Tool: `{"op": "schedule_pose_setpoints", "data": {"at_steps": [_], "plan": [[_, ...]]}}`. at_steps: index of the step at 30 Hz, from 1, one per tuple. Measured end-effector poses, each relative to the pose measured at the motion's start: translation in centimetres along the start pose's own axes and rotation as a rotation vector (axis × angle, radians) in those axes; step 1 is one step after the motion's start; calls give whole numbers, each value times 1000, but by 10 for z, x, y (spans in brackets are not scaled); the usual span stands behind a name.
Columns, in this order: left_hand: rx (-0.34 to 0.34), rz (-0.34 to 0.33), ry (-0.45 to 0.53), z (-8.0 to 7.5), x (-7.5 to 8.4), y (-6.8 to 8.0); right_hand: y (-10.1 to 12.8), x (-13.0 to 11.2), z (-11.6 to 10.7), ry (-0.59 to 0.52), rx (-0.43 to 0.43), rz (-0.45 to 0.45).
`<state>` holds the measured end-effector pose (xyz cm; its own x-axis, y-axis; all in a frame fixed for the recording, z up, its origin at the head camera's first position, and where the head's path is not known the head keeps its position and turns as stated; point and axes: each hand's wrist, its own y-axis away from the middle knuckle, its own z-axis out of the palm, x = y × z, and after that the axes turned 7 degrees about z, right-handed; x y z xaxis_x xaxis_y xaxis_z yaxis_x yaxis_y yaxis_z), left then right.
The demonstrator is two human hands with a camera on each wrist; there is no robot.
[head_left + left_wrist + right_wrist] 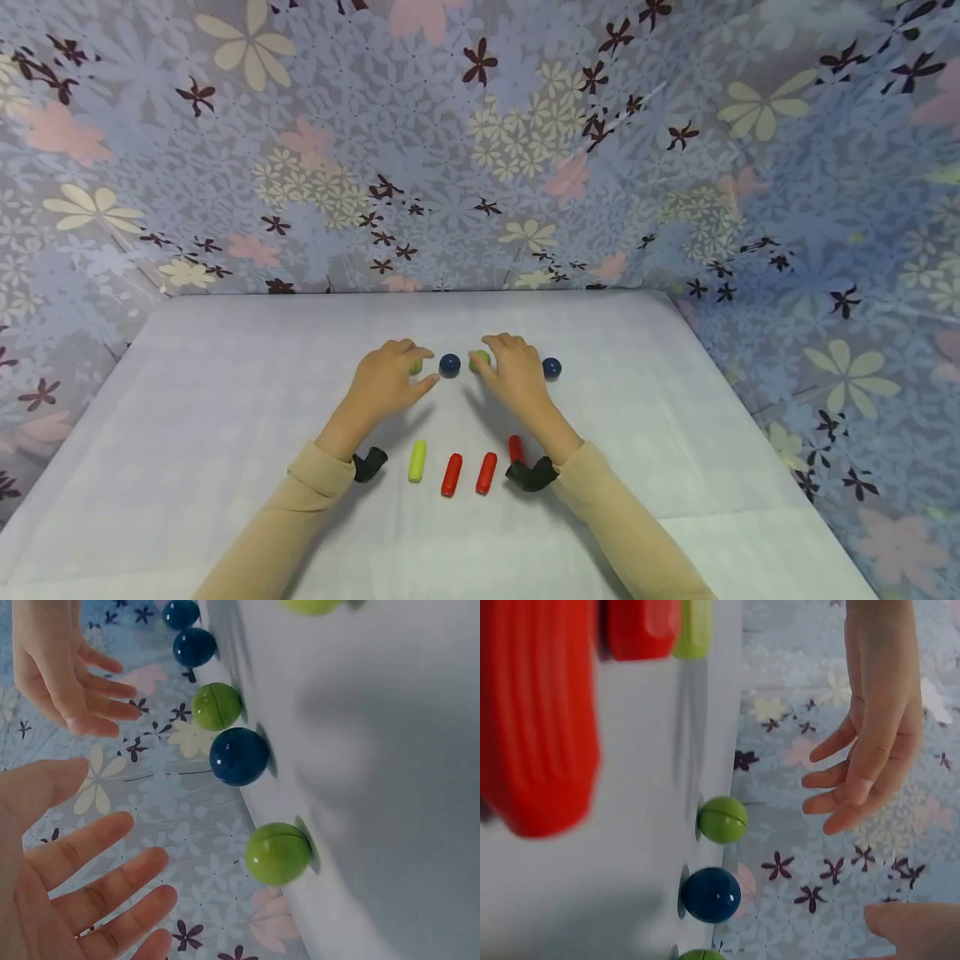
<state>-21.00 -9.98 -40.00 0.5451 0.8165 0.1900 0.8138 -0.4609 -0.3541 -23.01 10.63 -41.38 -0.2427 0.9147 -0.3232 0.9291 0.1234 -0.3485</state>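
My left hand (386,375) hovers over the far row of balls with its fingers spread and relaxed, holding nothing; its fingertips are above the left green ball (415,366). Just to the right lies a dark blue ball (449,364), then the second green ball (480,360), under the loosely spread fingers of my right hand (517,375), which also grips nothing. A second blue ball (551,367) sits right of that hand. That makes two green and two blue in the head view; the left wrist view shows one more blue at the row's end.

Nearer me lie four short cylinders: one yellow-green cylinder (417,461) and three red cylinders (452,474), the rightmost partly behind my wrist.

Everything rests on a white tablecloth (225,400), backed by a flowered fabric backdrop (480,142).
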Motion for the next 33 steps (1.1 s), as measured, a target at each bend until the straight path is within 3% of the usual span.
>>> {"op": "schedule_pose_setpoints", "data": {"at_steps": [2, 6, 11, 16, 24, 33], "plan": [[21, 18, -15, 0, 0, 6, 6, -2, 0, -18, 2, -20], [50, -41, 18, 3, -6, 17, 18, -11, 3, -73, -45, -83], [25, -142, 82, 12, -19, 19, 34, -27, 6, -131, -168, -168], [21, -186, 137, 21, -30, 19, 44, -36, 14, -215, -328, -265], [35, -206, 165, 27, -42, 20, 49, -39, 26, -253, -563, -551], [12, -229, 167, 27, -46, 20, 50, -37, 31, -241, -662, -595]]}}
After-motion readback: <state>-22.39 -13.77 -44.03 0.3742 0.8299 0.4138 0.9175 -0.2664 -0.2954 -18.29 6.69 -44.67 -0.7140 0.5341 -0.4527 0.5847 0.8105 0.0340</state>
